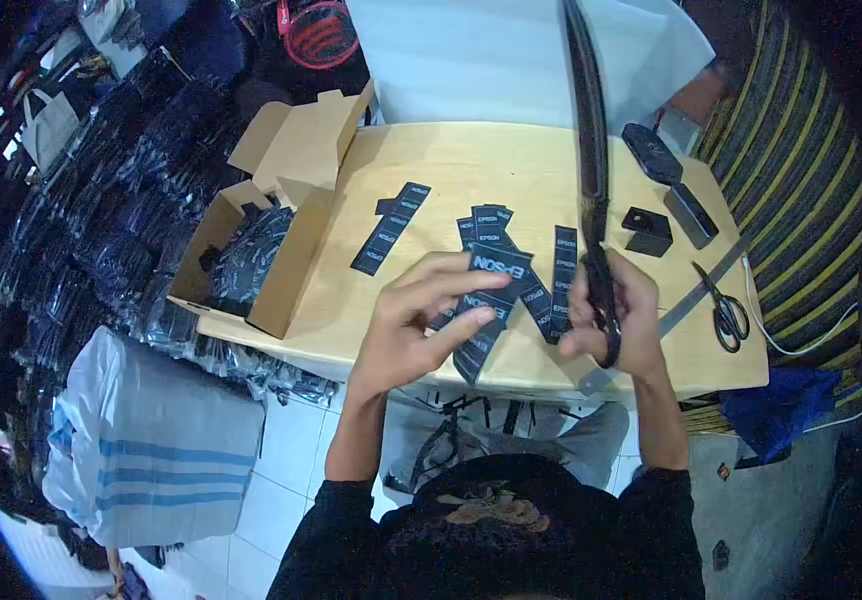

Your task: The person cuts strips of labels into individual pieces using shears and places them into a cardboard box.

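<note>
My left hand point(416, 325) is over the front of the table, thumb and forefinger closed on a black label strip point(486, 345) printed with white EPSON lettering. More EPSON strips lie under and behind it, overlapping in a loose pile point(491, 218). To the right, my right hand point(626, 310) grips a long, narrow black strap-like piece point(591, 140). It rises toward the top of the view, and its lower end curls by my thumb. Beside that hand a separate EPSON strip point(565, 262) lies on the wood, while another strip point(391, 230) rests farther left.
An open cardboard box point(296, 265) of black packed pieces stands at the table's left. Black scissors point(726, 310) and a metal ruler point(689, 308) lie at the right, near a black holder point(647, 231) and a dark pouch point(651, 153). Stacked packages point(141, 230) fill the left side.
</note>
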Demonstrator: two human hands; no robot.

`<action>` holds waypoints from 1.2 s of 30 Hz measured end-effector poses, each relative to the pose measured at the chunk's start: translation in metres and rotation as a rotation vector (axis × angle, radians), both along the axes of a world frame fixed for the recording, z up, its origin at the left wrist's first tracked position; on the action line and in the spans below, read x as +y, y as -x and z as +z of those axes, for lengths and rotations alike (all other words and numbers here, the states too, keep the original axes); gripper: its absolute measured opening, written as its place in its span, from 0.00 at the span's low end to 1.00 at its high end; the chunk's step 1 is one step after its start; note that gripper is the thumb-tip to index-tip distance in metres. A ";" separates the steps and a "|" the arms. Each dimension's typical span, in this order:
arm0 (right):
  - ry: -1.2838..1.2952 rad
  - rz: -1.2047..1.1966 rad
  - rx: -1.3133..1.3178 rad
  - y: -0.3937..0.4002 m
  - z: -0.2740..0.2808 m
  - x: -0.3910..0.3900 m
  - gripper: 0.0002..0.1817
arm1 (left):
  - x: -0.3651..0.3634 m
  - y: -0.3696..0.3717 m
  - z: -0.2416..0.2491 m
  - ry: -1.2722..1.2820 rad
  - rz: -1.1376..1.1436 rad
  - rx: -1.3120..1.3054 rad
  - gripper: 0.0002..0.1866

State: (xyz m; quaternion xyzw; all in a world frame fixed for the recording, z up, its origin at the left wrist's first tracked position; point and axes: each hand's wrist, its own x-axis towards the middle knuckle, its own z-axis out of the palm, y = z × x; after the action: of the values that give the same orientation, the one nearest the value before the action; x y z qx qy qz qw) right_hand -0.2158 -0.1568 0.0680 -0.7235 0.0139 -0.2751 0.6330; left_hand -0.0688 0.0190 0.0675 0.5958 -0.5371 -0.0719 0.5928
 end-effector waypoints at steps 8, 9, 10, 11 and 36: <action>0.162 -0.032 0.112 0.068 -0.021 -0.019 0.29 | -0.003 -0.003 0.012 0.207 -0.093 0.208 0.20; 0.021 -0.003 0.166 0.072 -0.019 -0.016 0.31 | -0.004 -0.005 0.012 0.216 -0.113 0.172 0.22; 0.021 -0.005 0.167 0.074 -0.017 -0.014 0.31 | -0.004 -0.005 0.013 0.216 -0.115 0.173 0.22; -0.065 0.009 0.204 0.076 -0.014 -0.012 0.33 | -0.005 -0.004 0.014 0.208 -0.113 0.190 0.22; 0.245 0.388 0.764 0.090 0.015 -0.036 0.28 | -0.008 -0.023 0.016 -0.289 -0.304 0.144 0.29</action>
State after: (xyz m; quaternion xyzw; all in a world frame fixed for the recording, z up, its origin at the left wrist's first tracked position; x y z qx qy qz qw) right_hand -0.3060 -0.1929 0.0833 -0.8321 0.0780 0.1361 0.5319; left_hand -0.0454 0.0108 0.0836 0.5800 -0.5613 -0.2789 0.5203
